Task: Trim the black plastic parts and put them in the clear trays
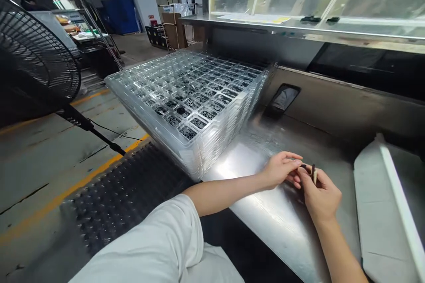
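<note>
Above the metal bench, my two hands meet at the fingertips. My left hand (281, 170) is closed in a pinch at a small dark bit, too small to name. My right hand (322, 194) has its thumb and fingers closed around a small black part (313, 170), whose narrow end sticks up between them; a pale sliver shows beside it. Fingers hide most of what is held. To the left of my hands stands a tall stack of clear plastic trays (215, 135), the top one holding rows of small black ring-shaped parts (190, 104) in its pockets.
A metal bench top (279, 225) lies under my hands. A white bin (381, 203) stands at its right. Behind rises a metal panel with an oblong opening (284, 98), below a lit shelf (252, 18). A black fan (36, 57) and dark bumpy sheet (122, 203) are left.
</note>
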`<move>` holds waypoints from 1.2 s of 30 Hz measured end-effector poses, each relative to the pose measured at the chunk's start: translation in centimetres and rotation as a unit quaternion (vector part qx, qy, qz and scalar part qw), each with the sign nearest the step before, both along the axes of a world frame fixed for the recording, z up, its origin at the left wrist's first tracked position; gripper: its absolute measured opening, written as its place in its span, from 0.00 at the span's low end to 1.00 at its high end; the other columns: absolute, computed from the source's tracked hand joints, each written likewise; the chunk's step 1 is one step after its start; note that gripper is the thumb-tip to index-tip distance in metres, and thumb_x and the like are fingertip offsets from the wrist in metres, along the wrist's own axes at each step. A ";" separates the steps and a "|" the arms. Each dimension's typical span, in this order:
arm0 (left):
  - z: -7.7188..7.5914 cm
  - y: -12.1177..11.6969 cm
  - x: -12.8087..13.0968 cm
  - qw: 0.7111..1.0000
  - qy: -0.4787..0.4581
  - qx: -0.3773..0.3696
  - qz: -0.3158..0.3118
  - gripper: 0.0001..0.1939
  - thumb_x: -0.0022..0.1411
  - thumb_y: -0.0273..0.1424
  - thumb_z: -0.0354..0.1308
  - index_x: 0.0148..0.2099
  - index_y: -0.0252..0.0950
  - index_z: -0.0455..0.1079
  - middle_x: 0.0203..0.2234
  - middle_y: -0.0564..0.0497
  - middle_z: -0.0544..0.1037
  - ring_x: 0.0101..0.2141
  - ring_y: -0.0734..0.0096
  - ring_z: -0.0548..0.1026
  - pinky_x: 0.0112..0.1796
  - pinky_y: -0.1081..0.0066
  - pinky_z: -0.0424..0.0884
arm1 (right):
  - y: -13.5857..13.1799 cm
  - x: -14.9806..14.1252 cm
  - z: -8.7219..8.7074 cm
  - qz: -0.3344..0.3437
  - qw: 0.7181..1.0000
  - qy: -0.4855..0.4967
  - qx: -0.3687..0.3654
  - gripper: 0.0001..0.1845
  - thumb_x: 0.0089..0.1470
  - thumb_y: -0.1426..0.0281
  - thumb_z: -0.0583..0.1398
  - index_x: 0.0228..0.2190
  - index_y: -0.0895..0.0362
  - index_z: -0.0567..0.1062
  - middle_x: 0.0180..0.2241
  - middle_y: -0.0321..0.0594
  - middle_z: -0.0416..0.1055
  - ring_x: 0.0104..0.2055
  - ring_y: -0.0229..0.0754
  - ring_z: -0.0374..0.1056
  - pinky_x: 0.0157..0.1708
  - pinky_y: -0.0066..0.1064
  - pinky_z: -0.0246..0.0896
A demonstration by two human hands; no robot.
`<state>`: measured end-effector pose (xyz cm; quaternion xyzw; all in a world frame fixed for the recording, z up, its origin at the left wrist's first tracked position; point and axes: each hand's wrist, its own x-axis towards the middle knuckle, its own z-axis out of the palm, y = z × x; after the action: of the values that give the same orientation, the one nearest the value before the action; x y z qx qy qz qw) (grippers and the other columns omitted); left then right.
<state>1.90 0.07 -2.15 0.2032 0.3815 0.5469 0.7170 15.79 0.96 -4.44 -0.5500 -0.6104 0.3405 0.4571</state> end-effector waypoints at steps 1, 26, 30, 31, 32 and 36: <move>-0.1 0.0 0.0 1.000 -0.004 -0.003 0.004 0.22 0.57 0.39 0.71 0.47 0.35 0.69 0.27 0.55 0.75 0.21 0.75 0.72 0.23 0.71 0.75 | -0.1 -0.1 0.0 0.001 1.000 -0.003 0.010 0.20 0.52 0.44 0.67 0.35 0.46 0.84 0.34 0.46 0.80 0.36 0.56 0.75 0.39 0.51 0.70; 1.3 -0.4 -0.3 0.997 0.050 -0.049 -0.044 0.06 0.66 0.32 0.62 0.41 0.35 0.71 0.27 0.55 0.73 0.18 0.82 0.63 0.18 0.79 0.55 | -0.3 -0.1 0.8 -0.037 0.998 0.032 -0.037 0.28 0.58 0.43 0.61 0.24 0.54 0.73 0.21 0.35 0.68 0.26 0.39 0.61 0.28 0.31 0.55; 1.3 -0.6 -0.2 0.996 0.056 -0.040 -0.058 0.09 0.65 0.35 0.63 0.43 0.37 0.71 0.26 0.55 0.73 0.18 0.82 0.62 0.18 0.80 0.52 | -0.4 0.1 0.6 -0.017 0.999 0.034 -0.036 0.28 0.60 0.43 0.60 0.25 0.54 0.73 0.22 0.35 0.69 0.27 0.40 0.62 0.29 0.31 0.55; 1.3 -0.6 -0.2 0.996 0.058 -0.036 -0.061 0.09 0.65 0.35 0.63 0.44 0.37 0.71 0.26 0.55 0.74 0.18 0.82 0.62 0.18 0.80 0.52 | -0.4 0.1 0.6 -0.015 0.999 0.032 -0.034 0.28 0.60 0.43 0.60 0.25 0.54 0.74 0.22 0.35 0.69 0.27 0.40 0.62 0.29 0.31 0.55; 1.2 -0.6 -0.2 0.996 0.061 -0.033 -0.063 0.09 0.65 0.35 0.63 0.44 0.37 0.71 0.26 0.55 0.74 0.18 0.82 0.62 0.18 0.80 0.52 | -0.4 0.1 0.6 -0.014 0.999 0.031 -0.033 0.28 0.61 0.43 0.60 0.25 0.54 0.74 0.22 0.35 0.69 0.27 0.40 0.61 0.29 0.31 0.55; 0.8 -0.6 -0.1 0.994 0.078 -0.034 -0.074 0.11 0.64 0.35 0.65 0.45 0.38 0.71 0.26 0.54 0.75 0.18 0.82 0.62 0.19 0.80 0.52 | -0.5 0.1 0.8 -0.012 0.999 0.035 -0.035 0.26 0.60 0.46 0.61 0.23 0.54 0.74 0.21 0.35 0.69 0.26 0.39 0.60 0.28 0.31 0.54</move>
<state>1.75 -0.49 -1.34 0.2483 0.4382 0.4615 0.7303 15.86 0.51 -3.65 -0.5603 -0.5750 0.3755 0.4630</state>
